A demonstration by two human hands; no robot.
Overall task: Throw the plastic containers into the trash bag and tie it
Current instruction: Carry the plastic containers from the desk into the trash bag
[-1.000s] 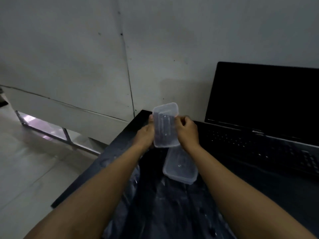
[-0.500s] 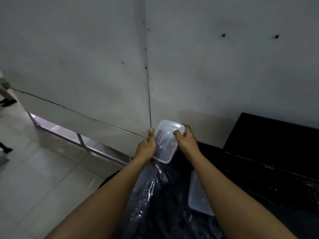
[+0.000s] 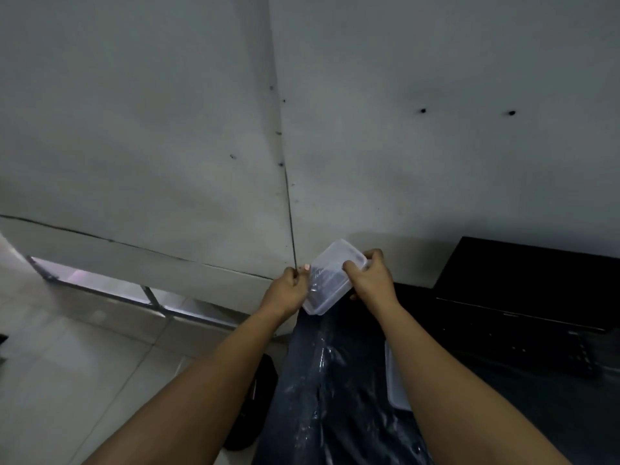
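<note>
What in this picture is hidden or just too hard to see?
- Second plastic container: head view, mostly behind the right forearm.
- Trash bag: its opening is hidden behind the held plastic container and both hands; its lower part leaves the frame.
- Left hand fingers: behind the container.
- Laptop: cut by the right edge.
- Dark object on the floor: too dim to identify.

Wall blocks the far side; open laptop crowds the right; left over the floor lies free.
</note>
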